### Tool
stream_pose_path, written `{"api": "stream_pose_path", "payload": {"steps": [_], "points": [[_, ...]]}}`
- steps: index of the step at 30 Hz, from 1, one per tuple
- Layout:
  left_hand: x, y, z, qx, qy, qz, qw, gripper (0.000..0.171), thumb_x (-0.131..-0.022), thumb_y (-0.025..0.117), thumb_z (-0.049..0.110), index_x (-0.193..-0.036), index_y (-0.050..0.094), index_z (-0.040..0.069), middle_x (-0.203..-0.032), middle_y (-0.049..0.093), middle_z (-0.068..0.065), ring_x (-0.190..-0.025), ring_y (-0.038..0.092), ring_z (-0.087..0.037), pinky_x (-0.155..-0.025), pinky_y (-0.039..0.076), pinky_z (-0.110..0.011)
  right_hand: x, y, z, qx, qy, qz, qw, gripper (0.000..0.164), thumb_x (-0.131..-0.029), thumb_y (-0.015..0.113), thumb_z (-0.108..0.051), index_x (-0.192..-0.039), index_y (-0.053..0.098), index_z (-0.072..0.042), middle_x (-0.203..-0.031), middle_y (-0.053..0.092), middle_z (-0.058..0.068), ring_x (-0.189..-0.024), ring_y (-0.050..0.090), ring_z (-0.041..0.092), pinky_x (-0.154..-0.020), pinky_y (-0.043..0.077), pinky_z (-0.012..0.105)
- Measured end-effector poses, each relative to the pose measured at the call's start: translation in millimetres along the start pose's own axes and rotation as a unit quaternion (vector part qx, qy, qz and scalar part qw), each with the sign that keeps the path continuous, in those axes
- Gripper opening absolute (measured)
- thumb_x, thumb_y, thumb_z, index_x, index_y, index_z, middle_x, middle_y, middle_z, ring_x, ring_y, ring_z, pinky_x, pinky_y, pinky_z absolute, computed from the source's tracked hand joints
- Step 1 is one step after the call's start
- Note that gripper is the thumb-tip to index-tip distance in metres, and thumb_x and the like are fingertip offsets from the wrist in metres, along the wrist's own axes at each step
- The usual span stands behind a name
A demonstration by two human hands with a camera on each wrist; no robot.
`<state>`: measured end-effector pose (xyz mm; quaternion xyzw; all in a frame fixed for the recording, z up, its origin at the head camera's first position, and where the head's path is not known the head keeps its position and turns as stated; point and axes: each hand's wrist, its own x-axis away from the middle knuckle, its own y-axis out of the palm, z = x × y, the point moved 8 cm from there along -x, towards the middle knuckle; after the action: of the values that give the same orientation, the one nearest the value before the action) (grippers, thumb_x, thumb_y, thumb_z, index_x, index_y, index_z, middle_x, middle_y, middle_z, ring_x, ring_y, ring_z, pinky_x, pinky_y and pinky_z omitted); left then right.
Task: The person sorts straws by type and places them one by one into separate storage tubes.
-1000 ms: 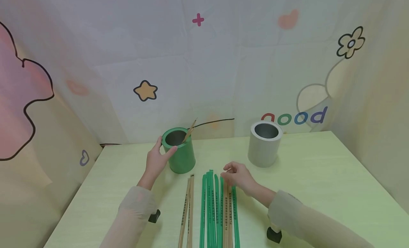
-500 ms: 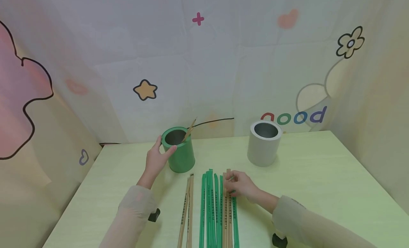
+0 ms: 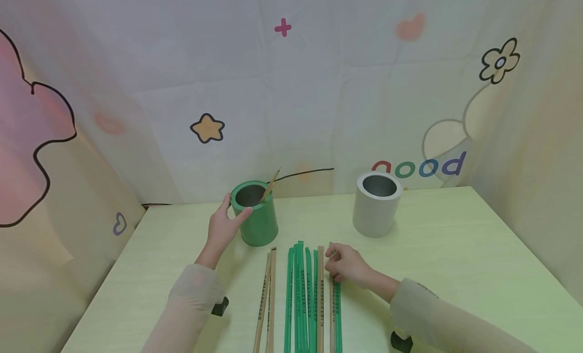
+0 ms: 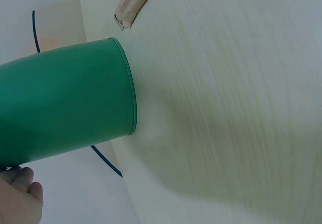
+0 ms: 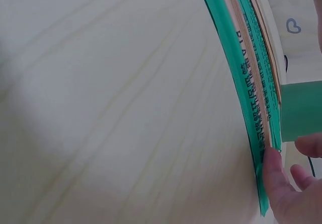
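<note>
A green cup (image 3: 259, 224) stands at the back left with one thin brown stick (image 3: 269, 186) leaning out of it. My left hand (image 3: 222, 231) grips the cup by its rim, thumb on the near side and fingers around the left. Long flat paper-wrapped sticks with printed text lie in front. Over the far end of a brown wrapped stick (image 3: 332, 307) is my right hand (image 3: 348, 264), its fingers touching the stick and its thumb apart from it in the right wrist view. A green wrapped stick (image 5: 234, 68) lies right beside that brown one.
A white cup (image 3: 375, 216) stands at the back right. Several green wrapped sticks (image 3: 300, 297) and another brown one (image 3: 321, 302) lie in the middle, with brown sticks (image 3: 272, 297) to their left. A printed cloth (image 3: 309, 105) hangs behind the table (image 3: 455, 252).
My right hand has come nearer and shifted right. One brown stick has slid right, away from the other brown one and against the rightmost green one. My left hand stays on the green cup.
</note>
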<state>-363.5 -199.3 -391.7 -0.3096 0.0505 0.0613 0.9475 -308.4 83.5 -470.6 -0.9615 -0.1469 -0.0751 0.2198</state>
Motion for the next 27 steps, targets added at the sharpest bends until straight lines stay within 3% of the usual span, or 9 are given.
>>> {"api": "stream_pose_path", "payload": {"steps": [17, 27], "points": [[0.8, -0.1, 0.5, -0.005, -0.005, -0.002, 1.0, 0.091, -0.077, 0.053, 0.059, -0.143, 0.011, 0.012, -0.147, 0.02, -0.008, -0.134, 0.02, -0.029, -0.106, 0.024, -0.047, -7, -6, -3, 0.113, -0.016, 0.021, 0.993, 0.024, -0.075, 0.06, -0.001, -0.099, 0.056, 0.0, -0.065, 0.056, 0.005, -0.042, 0.047, 0.013, -0.04, 0.042, 0.022], [0.7, 0.5, 0.0, -0.003, -0.007, -0.003, 1.0, 0.092, -0.076, 0.054, 0.06, -0.143, 0.012, 0.012, -0.147, 0.02, -0.008, -0.134, 0.021, -0.028, -0.106, 0.025, -0.046, -15, -4, -6, 0.196, -0.053, 0.047, 0.978, 0.03, -0.068, 0.068, -0.005, -0.096, 0.059, 0.0, -0.063, 0.054, 0.002, -0.05, 0.046, 0.012, -0.044, 0.038, 0.022]]}}
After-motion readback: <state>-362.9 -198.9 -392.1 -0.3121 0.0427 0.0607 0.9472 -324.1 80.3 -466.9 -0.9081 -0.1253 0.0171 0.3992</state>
